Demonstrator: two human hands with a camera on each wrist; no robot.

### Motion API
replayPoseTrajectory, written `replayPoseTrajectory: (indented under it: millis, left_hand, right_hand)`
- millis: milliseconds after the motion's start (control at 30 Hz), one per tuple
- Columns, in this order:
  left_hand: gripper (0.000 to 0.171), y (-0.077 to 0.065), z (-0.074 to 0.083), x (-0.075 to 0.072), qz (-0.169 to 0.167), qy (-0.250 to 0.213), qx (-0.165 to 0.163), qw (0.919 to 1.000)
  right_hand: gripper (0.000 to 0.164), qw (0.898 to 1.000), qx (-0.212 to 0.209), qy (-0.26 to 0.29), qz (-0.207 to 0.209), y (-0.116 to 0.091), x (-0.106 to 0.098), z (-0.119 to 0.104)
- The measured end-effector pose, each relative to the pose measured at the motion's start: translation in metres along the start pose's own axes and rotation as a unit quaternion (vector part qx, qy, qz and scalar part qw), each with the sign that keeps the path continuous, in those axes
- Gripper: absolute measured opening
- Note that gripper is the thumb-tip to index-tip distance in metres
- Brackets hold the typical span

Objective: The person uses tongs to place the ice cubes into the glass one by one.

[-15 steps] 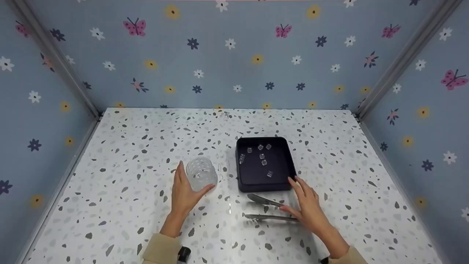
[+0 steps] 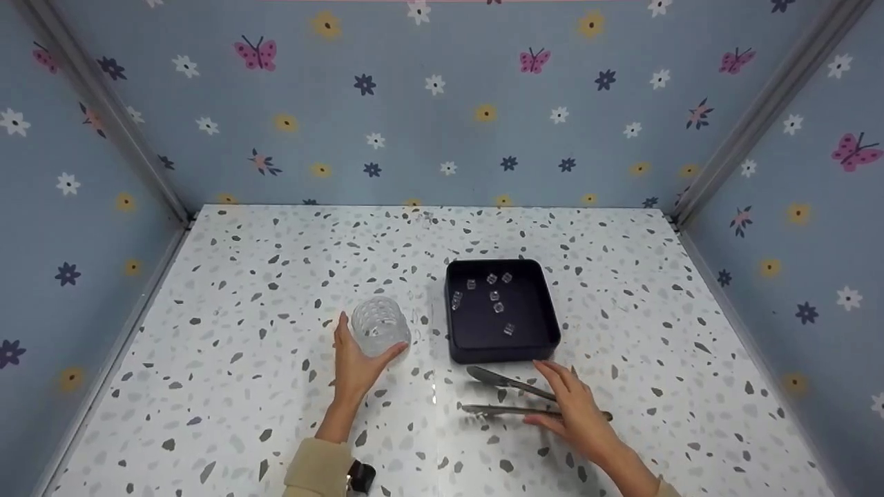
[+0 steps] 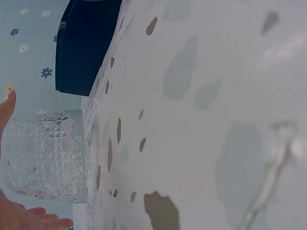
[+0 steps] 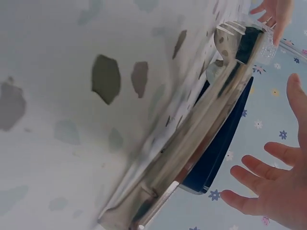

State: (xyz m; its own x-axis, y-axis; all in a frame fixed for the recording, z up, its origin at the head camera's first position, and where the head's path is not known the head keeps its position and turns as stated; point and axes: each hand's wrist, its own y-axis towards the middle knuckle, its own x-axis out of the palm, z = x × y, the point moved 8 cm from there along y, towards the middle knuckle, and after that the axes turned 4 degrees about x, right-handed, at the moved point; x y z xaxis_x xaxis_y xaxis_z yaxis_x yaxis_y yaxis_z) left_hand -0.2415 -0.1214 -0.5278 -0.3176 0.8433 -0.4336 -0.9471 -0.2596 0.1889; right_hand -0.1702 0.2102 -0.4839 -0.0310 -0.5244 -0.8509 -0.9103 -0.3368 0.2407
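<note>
One speckled table (image 2: pixel 262 276) carries a dark tray (image 2: pixel 503 353) at two o'clock of centre and metal tongs (image 2: pixel 518 385) at four, a right hand (image 2: pixel 579 417) above them, fingers spread, gripping nothing. A left hand (image 2: pixel 358 367), fingers loosely extended, flanks a clear glass (image 2: pixel 380 324) at ten o'clock; contact is unclear. Work appears barely begun: tongs ungripped, the glass's contents indistinct, about eight clear cubes (image 2: pixel 494 295) in the tray seemingly left to handle.

1. Worktop (image 2: pixel 242 338) evenly and brightly lit in head view; blue walls (image 2: pixel 442 138) rendered dimmer.
2. Soft shadow cast beside tongs (image 4: pixel 192 132) in right wrist view; metal streaked with highlights.
3. Foreground worktop blurred in both wrist views; pale glare caught upper right in left wrist view.
</note>
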Motion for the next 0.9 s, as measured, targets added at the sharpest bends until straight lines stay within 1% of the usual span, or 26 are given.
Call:
replayPoseTrajectory:
  millis: [100, 267, 433, 500, 667, 900]
  left_hand:
    - [0.118, -0.001, -0.003, 0.003, -0.002, -0.014, -0.015, 0.9998]
    - [0.117, 0.0, -0.007, 0.009, -0.005, -0.038, -0.024, 0.999]
    - [0.117, 0.002, -0.009, 0.011, -0.002, -0.061, -0.03, 0.9977]
    - [0.117, 0.003, -0.009, 0.012, 0.002, -0.067, -0.027, 0.9974]
    - [0.118, 0.004, -0.01, 0.014, 0.012, -0.071, -0.026, 0.9971]
    - [0.118, 0.005, -0.012, 0.014, 0.034, -0.068, -0.028, 0.9967]
  right_hand:
    - [0.082, 1.0, 0.002, 0.005, -0.019, -0.004, 0.006, 0.002]
    - [0.084, 0.999, 0.009, -0.002, -0.04, -0.009, 0.013, 0.007]
    - [0.086, 0.995, 0.04, -0.011, -0.086, -0.01, 0.023, 0.014]
    - [0.087, 0.994, 0.051, -0.015, -0.099, -0.01, 0.026, 0.016]
    - [0.088, 0.992, 0.057, -0.035, -0.106, -0.01, 0.03, 0.02]
    - [0.086, 0.99, 0.046, -0.067, -0.119, -0.008, 0.036, 0.024]
